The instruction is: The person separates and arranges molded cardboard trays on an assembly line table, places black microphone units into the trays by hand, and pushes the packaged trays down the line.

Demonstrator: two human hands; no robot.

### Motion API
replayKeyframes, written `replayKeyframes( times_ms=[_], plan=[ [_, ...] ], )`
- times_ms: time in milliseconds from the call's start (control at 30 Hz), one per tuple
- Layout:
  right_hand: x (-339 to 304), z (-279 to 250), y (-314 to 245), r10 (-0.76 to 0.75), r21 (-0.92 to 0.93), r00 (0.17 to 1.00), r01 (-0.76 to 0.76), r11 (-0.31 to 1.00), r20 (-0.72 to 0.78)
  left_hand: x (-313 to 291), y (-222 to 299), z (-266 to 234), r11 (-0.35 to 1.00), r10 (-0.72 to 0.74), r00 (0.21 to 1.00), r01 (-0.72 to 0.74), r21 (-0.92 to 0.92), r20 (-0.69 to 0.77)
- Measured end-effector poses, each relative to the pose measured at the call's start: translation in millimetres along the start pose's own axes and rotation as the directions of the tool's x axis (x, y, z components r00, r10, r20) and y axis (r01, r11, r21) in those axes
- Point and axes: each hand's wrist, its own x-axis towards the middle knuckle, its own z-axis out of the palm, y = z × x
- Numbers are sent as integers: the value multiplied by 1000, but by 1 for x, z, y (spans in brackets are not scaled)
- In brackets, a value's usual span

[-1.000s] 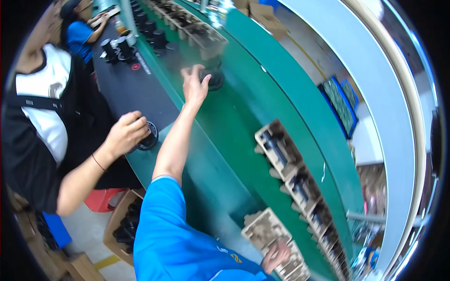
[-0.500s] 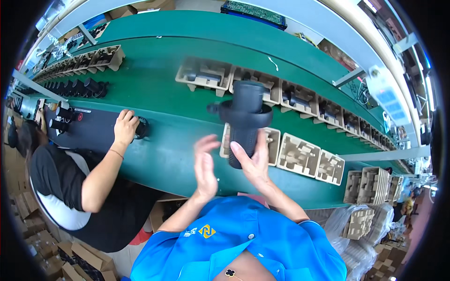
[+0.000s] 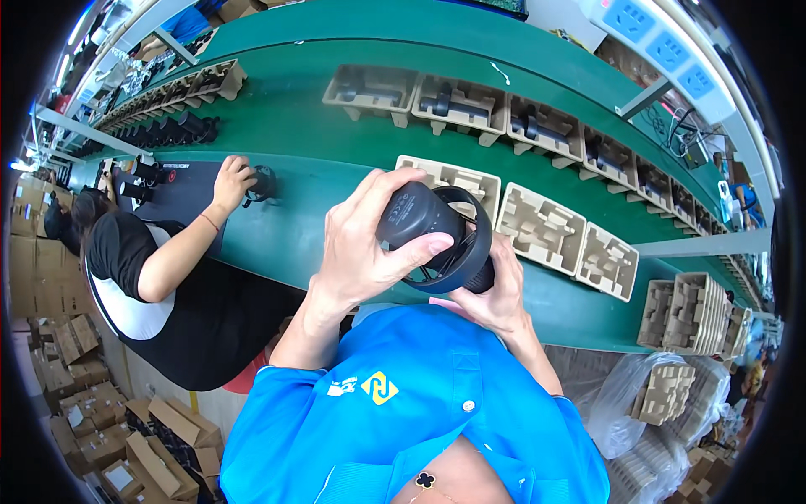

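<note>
Between my two hands, close above the near edge of the green bench, is a black cylindrical device (image 3: 417,220) with a wide black ring (image 3: 480,252) around it. It lies tilted, its rounded end to the upper left. My left hand (image 3: 357,239) is wrapped round that end, with the thumb across its side. Around the ribbed lower end, to the right, my right hand (image 3: 505,290) is closed; some of its fingers are hidden behind the device. Just beyond my hands stand several beige moulded pulp trays (image 3: 541,220) with no devices in them.
A farther row of pulp trays (image 3: 460,113) holds black parts on the green bench (image 3: 285,92). To my left, a co-worker's hand (image 3: 232,183) touches a black part (image 3: 263,182) beside a dark mat (image 3: 197,189). Stacked trays (image 3: 693,315) stand at the right end.
The device has gone from upright in my right hand to tilted and nearer to me. My left hand, apart from it before, has taken hold of its upper end.
</note>
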Motion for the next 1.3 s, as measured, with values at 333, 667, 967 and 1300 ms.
replayKeyframes(
  times_ms=[333,667,967,1300],
  plan=[
    [-15,-25,-2,254,240,960,-276,930,121,-16,0,-11,972,15,988,21,-233,151],
    [-14,-20,-24,124,116,988,-113,987,-91,-35,-28,-29,781,-174,926,336,-527,334],
    [7,-20,-64,-216,-200,974,227,953,74,-58,-45,5,258,-497,763,585,-769,414],
    [-1,-25,-71,-261,-221,953,292,931,156,-64,-42,8,337,-544,773,557,-759,326]
  ],
)
